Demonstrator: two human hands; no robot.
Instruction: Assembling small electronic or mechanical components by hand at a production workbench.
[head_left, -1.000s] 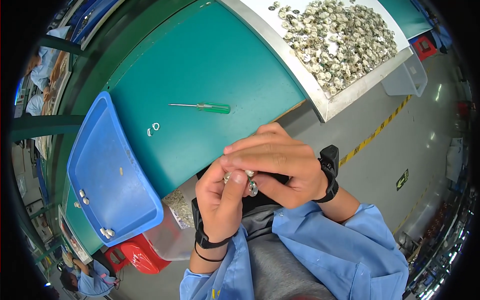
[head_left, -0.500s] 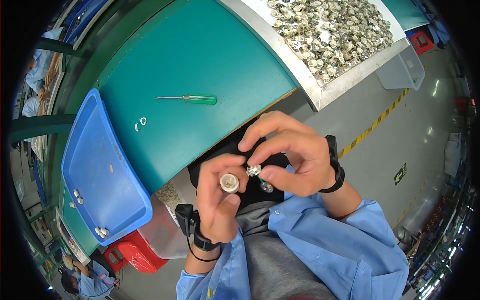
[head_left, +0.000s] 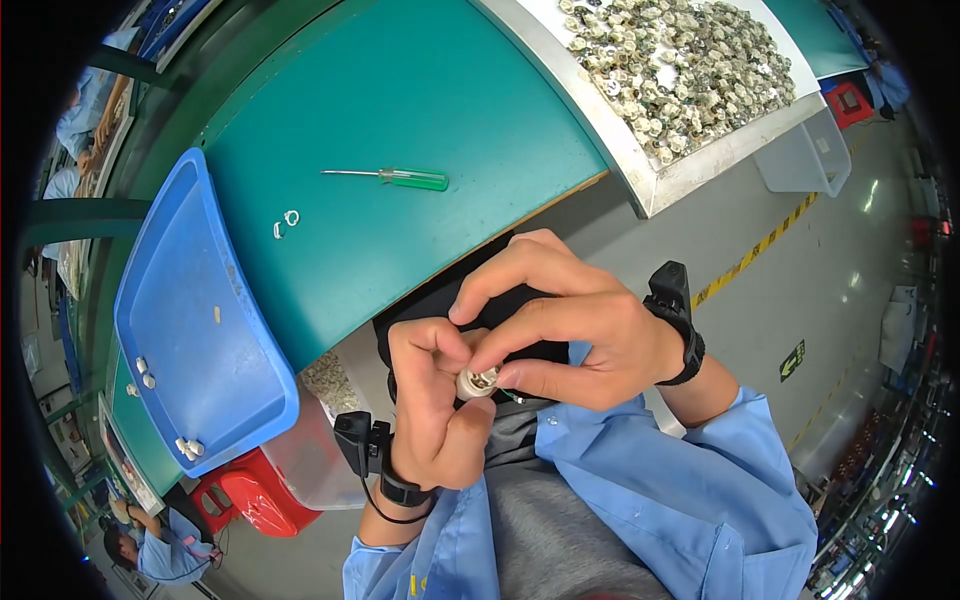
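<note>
In front of my lap, my left hand [head_left: 425,405] is closed around a small off-white cylindrical housing [head_left: 469,388], its open mouth facing up. My right hand [head_left: 590,335] pinches a small pale part with metal bits [head_left: 488,378] between thumb and fingers, right at the housing's mouth. How deep that part sits inside is hidden by my fingertips. Beyond my hands, a screwdriver [head_left: 412,179] with a green clear handle lies on the green table, near two small white rings [head_left: 291,217].
A blue tray [head_left: 280,400] at the left holds several small white pieces [head_left: 190,449]. A metal-rimmed tray [head_left: 652,192] at the far right is heaped with small parts [head_left: 690,75]. Red stools [head_left: 265,500] and a clear bin [head_left: 800,160] stand below. Another person [head_left: 165,550] sits lower left.
My right hand has moved left and down, bringing the small pale part from beside the housing to its mouth. The view has shifted slightly.
</note>
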